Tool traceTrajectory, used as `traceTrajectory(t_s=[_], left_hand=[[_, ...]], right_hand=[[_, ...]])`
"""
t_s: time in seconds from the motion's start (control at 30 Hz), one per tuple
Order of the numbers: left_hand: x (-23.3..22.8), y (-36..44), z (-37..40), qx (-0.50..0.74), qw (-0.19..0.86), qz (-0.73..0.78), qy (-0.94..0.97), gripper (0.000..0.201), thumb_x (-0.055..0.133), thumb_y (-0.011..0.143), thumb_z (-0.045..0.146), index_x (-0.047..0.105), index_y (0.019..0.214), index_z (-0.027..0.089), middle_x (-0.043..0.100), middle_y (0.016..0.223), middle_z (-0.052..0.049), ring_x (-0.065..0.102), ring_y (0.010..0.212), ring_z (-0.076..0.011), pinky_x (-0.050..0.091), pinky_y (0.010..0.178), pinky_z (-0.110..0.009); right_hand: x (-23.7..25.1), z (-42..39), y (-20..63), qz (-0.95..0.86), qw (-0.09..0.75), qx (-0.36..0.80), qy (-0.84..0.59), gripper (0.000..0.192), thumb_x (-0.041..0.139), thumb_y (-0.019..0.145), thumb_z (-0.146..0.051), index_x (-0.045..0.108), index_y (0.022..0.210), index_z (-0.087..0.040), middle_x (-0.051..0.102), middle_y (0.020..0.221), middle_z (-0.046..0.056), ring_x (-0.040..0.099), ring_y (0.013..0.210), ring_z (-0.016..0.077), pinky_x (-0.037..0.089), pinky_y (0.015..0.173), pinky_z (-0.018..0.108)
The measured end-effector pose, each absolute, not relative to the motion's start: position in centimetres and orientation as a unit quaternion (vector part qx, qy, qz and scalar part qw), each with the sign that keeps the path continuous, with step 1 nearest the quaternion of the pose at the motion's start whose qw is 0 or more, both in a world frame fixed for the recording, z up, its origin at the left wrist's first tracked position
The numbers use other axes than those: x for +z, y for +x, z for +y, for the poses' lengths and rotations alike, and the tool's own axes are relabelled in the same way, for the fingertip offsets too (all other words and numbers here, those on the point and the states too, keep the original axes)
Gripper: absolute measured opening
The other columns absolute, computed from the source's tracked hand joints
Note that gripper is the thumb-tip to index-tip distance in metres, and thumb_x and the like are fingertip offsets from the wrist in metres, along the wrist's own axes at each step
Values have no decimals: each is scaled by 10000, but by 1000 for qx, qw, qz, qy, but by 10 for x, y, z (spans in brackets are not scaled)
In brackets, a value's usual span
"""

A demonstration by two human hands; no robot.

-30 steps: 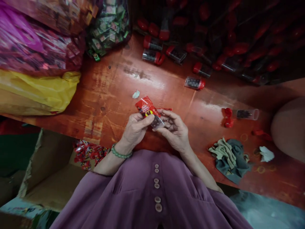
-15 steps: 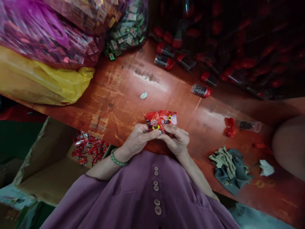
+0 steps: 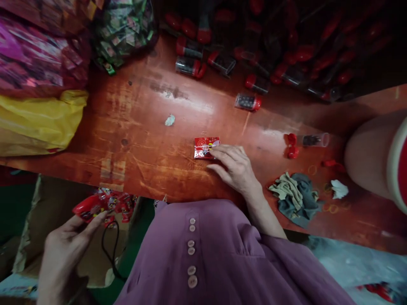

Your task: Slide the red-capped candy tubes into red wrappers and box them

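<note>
Table (image 3: 143, 161), across mid-frame: wood-looking to my eye, glossy, scuffed rough in patches. Flat packet (image 3: 202, 148), centre: thin plastic film, shiny. Second packet (image 3: 87, 206), lower left: same slick film. Small tubes (image 3: 244, 101), upper right of centre: clear, smooth plastic; caps (image 3: 257, 103) glossy plastic. Yellow bag (image 3: 38, 123), left edge: plastic, soft shine. Box (image 3: 57, 195), lower left: matt cardboard, ragged edge. Rags (image 3: 300, 205), right: dull, rumpled cloth. Bucket (image 3: 369, 156), far right: smooth plastic. Shirt (image 3: 165, 245), bottom: cloth, faint sheen; buttons (image 3: 191, 243) polished.
</note>
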State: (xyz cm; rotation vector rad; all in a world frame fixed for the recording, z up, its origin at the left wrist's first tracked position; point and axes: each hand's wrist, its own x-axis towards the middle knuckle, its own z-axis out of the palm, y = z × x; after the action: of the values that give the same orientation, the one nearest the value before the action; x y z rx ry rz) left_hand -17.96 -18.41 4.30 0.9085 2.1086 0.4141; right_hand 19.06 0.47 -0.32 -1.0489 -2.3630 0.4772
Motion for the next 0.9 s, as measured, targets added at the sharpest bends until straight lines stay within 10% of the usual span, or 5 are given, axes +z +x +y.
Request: traceTrajectory(t_s=[0.17, 0.33, 0.53, 0.9], left_hand=[[55, -191, -176, -155, 74, 821, 544, 261, 665, 818, 440, 635, 877, 187, 650, 599, -48, 579, 424, -255, 331, 360, -279], [29, -104, -105, 209, -1, 658, 723, 277, 703, 877, 276, 657, 1131, 175, 774, 977, -90, 755, 803, -216, 605, 733, -298], [-11, -15, -25, 275, 54, 448, 849, 347, 644, 912, 192, 602, 1234, 69, 676, 1280, -197, 623, 1251, -299, 548, 1040, -417], [-23, -9, -6, 291, 33, 415, 861, 123, 593, 901, 83, 704, 952, 95, 727, 998, -138, 604, 846, -231, 560, 742, -365]], right_hand=[[-17, 8, 200, -880, 194, 139, -410, 244, 594, 967, -246, 693, 1169, -152, 746, 1204, 126, 658, 1178, 257, 469, 929, 402], [-22, 2, 196, -879, 201, 118, -416, 191, 590, 956, -176, 731, 1080, -211, 781, 1127, 50, 637, 1160, 239, 410, 962, 413], [-19, -2, 190, -889, 208, 56, -405, 157, 598, 924, -120, 711, 1014, -182, 793, 1028, 28, 633, 1075, 223, 318, 1038, 432], [25, 71, 213, -849, 88, 134, -504, 292, 458, 976, -127, 657, 1189, -130, 700, 1163, 141, 571, 1035, 268, 474, 901, 427]])
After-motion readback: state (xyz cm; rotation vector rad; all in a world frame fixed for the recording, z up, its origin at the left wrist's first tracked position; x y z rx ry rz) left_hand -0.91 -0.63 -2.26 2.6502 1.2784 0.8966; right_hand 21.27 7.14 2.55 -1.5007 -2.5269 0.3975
